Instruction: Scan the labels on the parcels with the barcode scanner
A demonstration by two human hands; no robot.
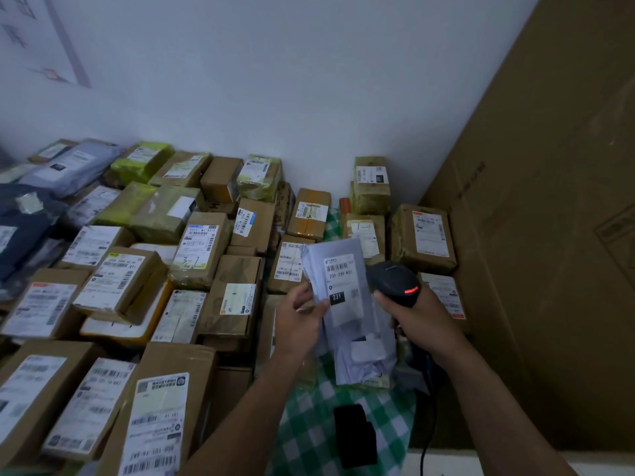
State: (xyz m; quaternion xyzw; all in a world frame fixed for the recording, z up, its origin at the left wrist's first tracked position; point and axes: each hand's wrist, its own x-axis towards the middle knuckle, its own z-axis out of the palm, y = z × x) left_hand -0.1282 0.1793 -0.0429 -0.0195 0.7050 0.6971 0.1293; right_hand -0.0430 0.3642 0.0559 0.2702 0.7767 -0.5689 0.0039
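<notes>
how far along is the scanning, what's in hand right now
Done: no visible mark tells scanned parcels apart. In hand: the left hand holds a pale mailer, label up, beside the barcode scanner held by the right hand. Left: possibly the many labelled boxes beyond.

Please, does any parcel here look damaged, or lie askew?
Nothing looks damaged. One brown box lies tilted across its neighbours in the left pile. The grey mailer that the left hand holds is crumpled at its lower end.
</notes>
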